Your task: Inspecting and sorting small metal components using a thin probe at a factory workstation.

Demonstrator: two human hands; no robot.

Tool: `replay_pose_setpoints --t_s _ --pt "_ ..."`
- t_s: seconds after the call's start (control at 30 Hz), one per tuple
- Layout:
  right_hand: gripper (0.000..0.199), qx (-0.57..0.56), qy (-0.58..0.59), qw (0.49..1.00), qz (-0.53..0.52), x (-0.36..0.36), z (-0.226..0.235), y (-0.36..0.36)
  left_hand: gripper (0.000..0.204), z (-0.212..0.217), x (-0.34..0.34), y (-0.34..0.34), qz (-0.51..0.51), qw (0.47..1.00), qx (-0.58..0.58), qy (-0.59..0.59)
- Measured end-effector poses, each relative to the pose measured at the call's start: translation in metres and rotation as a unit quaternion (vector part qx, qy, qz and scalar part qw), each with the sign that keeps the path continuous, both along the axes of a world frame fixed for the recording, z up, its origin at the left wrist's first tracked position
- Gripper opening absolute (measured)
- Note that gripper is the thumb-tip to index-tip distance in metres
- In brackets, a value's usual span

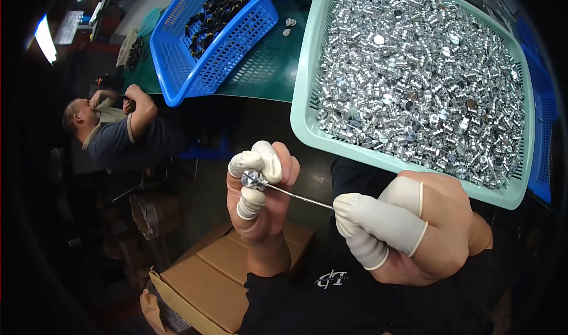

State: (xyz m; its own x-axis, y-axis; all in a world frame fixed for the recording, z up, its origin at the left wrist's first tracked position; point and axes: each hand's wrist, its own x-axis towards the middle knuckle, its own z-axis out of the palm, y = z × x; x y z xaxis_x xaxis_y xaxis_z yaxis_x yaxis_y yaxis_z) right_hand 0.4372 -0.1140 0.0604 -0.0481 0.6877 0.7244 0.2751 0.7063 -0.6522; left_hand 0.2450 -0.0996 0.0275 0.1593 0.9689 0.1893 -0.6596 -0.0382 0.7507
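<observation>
Head view: the left hand point(270, 200) pinches a metal knob point(249, 179) near the green basket point(303, 101); the right hand point(409, 231) grips a thin rod point(303, 198) reaching it. The knob looks light, hard, slippery, best held by its rim.

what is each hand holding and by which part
Left hand: a round silvery metal piece, pinched by its sides. Right hand: a thin metal rod, gripped away from the piece.

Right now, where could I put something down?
On the green tabletop between the blue basket and pale green basket, below the small pale discs. The baskets are crowded with dark pieces and metal pieces. A thin rod crosses between the left hand and right hand.
</observation>
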Motion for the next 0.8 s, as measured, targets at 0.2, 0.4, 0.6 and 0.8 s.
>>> replay_pose_setpoints --t_s 0.2,0.4,0.6,0.8 --pt "0.016 -0.005 -0.023 0.999 0.03 0.008 0.005 0.004 0.037 -0.003 -0.003 0.001 -0.012 0.999 0.01 0.045" --pt "0.014 -0.01 -0.017 0.999 0.04 0.004 0.003 0.004 0.034 -0.005 -0.003 0.0 -0.014 0.999 -0.005 0.045" --pt "0.012 -0.034 0.011 0.998 0.052 -0.011 -0.005 0.005 0.033 -0.012 -0.01 0.002 -0.02 1.0 -0.01 -0.003" --pt "0.012 -0.171 0.085 0.971 0.143 -0.007 0.001 0.014 0.033 -0.012 -0.011 0.002 -0.021 1.0 -0.008 0.008"
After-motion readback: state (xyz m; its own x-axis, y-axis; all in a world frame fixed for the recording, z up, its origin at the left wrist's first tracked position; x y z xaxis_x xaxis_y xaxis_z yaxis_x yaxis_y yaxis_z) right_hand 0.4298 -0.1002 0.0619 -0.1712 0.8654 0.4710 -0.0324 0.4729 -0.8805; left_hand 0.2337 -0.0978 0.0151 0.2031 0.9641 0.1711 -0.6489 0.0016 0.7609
